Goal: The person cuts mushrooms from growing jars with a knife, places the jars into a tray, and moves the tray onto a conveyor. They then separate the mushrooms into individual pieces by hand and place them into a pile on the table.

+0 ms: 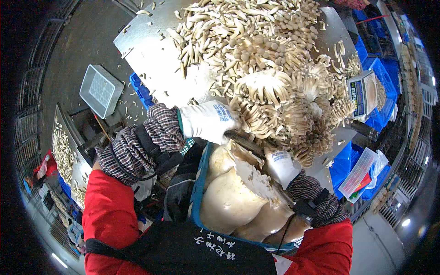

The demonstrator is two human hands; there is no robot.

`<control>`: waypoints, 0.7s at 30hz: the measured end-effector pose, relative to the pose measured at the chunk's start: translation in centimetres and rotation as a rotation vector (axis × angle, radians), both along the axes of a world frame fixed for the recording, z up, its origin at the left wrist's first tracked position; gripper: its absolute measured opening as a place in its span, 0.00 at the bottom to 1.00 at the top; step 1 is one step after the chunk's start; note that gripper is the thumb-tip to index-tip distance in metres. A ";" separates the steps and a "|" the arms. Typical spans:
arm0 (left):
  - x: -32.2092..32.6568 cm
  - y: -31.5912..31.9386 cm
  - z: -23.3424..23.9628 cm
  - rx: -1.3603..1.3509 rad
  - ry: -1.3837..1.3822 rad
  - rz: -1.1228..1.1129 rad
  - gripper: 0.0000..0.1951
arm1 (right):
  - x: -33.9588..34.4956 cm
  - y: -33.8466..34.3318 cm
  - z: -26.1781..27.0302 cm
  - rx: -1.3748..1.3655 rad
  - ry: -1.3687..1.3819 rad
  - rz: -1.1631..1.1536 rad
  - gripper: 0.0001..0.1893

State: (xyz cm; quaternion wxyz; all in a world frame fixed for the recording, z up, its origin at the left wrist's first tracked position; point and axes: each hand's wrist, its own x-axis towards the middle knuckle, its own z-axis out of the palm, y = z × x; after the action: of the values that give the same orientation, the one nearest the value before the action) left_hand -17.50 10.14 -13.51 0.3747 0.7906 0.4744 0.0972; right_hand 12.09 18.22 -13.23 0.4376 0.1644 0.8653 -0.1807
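Note:
A white glove covers my left hand (211, 120), which reaches to the near edge of a large heap of mushrooms (264, 86) on a metal table (154, 58). Its fingers are partly hidden at a mushroom cluster. My right hand (282, 166), also gloved in white, is lower and to the right, beside the table's near edge; its fingertips are hidden against the heap and the dark edge. Below both hands, close to my body, a blue basket (197, 192) holds several bulging pale bags or blocks (233, 199) with a torn, crumbly white top.
A digital scale (361, 92) stands at the table's right side, near blue crates (386, 79). A grey plastic bin (102, 91) lies on the floor at left. A translucent basket (357, 175) is at lower right. Another mushroom-covered table (77, 172) stands at left.

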 end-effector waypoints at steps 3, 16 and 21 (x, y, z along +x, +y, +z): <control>0.4 0.0 0.0 0.037 -0.060 -0.009 0.23 | 0.0 -0.5 -0.1 0.059 0.040 -0.041 0.16; 2.2 -0.9 -0.1 0.197 0.240 0.131 0.06 | 0.3 0.6 0.0 -0.001 0.239 -0.179 0.12; 3.0 -1.3 -0.9 0.247 0.288 0.179 0.07 | 0.1 0.8 -0.9 -0.014 0.145 -0.130 0.11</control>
State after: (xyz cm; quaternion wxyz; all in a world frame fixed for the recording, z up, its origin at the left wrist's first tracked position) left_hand -14.49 8.79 -14.45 0.1928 0.7910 0.5760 0.0735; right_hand 12.21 19.00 -14.18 0.3626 0.2034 0.8809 -0.2263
